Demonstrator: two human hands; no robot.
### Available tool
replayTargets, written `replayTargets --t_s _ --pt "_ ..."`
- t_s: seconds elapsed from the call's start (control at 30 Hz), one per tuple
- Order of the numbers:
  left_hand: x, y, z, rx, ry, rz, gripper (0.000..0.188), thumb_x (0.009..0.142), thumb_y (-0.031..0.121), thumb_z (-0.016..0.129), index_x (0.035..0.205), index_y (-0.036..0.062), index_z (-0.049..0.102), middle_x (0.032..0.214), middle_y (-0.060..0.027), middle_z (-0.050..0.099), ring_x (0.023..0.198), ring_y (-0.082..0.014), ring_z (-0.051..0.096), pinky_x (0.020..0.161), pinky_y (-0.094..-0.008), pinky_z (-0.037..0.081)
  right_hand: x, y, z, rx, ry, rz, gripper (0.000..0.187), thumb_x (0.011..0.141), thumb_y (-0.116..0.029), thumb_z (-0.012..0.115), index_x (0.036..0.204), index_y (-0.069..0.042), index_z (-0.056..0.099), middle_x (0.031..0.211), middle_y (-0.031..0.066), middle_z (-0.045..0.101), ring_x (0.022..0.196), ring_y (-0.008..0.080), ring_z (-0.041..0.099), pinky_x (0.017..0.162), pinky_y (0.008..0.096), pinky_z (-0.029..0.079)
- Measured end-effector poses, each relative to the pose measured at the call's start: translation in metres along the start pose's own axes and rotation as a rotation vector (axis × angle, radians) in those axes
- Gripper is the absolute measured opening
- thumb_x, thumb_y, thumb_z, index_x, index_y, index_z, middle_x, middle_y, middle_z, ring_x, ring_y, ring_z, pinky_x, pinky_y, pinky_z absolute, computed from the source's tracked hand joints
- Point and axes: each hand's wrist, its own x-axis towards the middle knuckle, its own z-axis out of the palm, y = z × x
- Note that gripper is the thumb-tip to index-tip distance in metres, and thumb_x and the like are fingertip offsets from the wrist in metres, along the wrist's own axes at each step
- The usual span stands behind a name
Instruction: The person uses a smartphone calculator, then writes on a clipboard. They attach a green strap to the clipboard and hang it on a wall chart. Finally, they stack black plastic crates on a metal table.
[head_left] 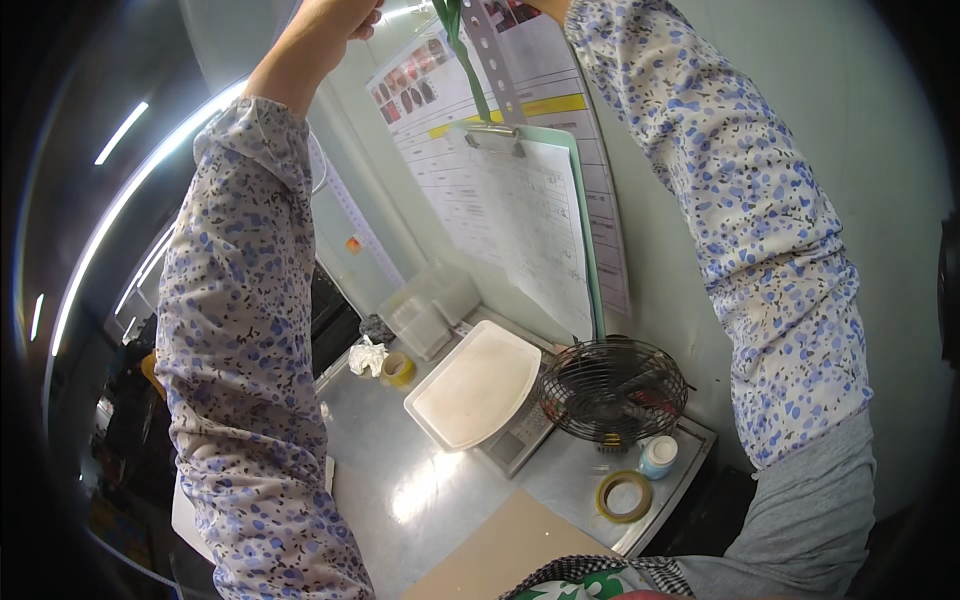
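Note:
Both my arms, in white sleeve covers with blue and black spots, are raised to the top of the view. My left hand [338, 18] is cut off by the upper edge; the fingers that show are curled, and what they hold, if anything, is hidden. Only a sliver of my right hand [549, 5] shows at the top, its fingers out of sight. Between the arms a green strap [468, 65] hangs down to a clipboard [540, 215] with paper sheets under its metal clip. Behind it a perforated metal strip [493, 60] and a printed poster [440, 175] line the wall.
Below, a metal table [385, 470] carries a scale with a white tray [475, 385], a black wire-caged fan [612, 390], a small bottle [658, 456], tape rolls [623, 497], crumpled white paper [367, 357] and clear plastic bins [425, 305]. A brown board [515, 545] lies at the near edge.

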Motion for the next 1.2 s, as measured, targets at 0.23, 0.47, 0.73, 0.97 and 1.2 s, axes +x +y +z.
replayTargets --t_s 0.23,0.47,0.73,0.97,1.2 --pt "-0.031 0.055 0.034 0.149 0.245 0.108 0.031 0.082 0.029 0.075 0.072 0.0025 0.062 0.066 -0.004 0.058 0.058 -0.0125 0.052 0.051 -0.027 0.04 -0.016 0.018 0.003 0.132 0.076 -0.219 0.023 0.086 -0.01 0.056 0.105 0.0 0.066 0.097 0.019 0.068 0.092 0.0265 0.064 0.08 0.0347 0.049" --pt "-0.01 0.02 0.019 -0.378 -0.101 0.349 0.024 0.083 0.016 0.073 0.091 0.0004 0.057 0.076 -0.0058 0.059 0.066 -0.0135 0.058 0.058 -0.0262 0.049 -0.017 0.012 -0.004 0.317 0.124 -0.076 0.022 0.088 -0.012 0.058 0.101 0.003 0.065 0.097 0.0205 0.067 0.091 0.0262 0.065 0.081 0.0351 0.05" --pt "-0.007 0.009 0.038 -0.06 0.222 0.35 0.013 0.082 0.007 0.069 0.086 0.0022 0.057 0.074 -0.0042 0.059 0.062 -0.011 0.057 0.054 -0.0264 0.048 0.005 0.019 0.017 0.185 0.338 -0.042 0.03 0.083 -0.019 0.065 0.1 0.005 0.062 0.089 0.0233 0.068 0.082 0.0328 0.068 0.073 0.0388 0.053" --pt "-0.013 -0.001 0.049 0.084 0.316 0.637 0.009 0.082 -0.001 0.059 0.086 0.0008 0.066 0.076 -0.0102 0.066 0.066 -0.0178 0.062 0.062 -0.0303 0.05 0.006 0.015 0.028 0.115 0.52 0.094 0.033 0.082 -0.014 0.061 0.107 0.006 0.052 0.095 0.0286 0.064 0.092 0.0403 0.064 0.081 0.0429 0.05" --pt "-0.019 0.009 0.051 0.42 0.356 0.784 0.017 0.082 -0.001 0.055 0.092 0.0002 0.068 0.09 -0.0174 0.066 0.089 -0.035 0.061 0.078 -0.0386 0.049 -0.001 0.014 0.036 0.127 0.416 -0.018 0.029 0.082 -0.003 0.055 0.11 0.002 0.045 0.103 0.0297 0.059 0.105 0.042 0.057 0.09 0.0428 0.045"
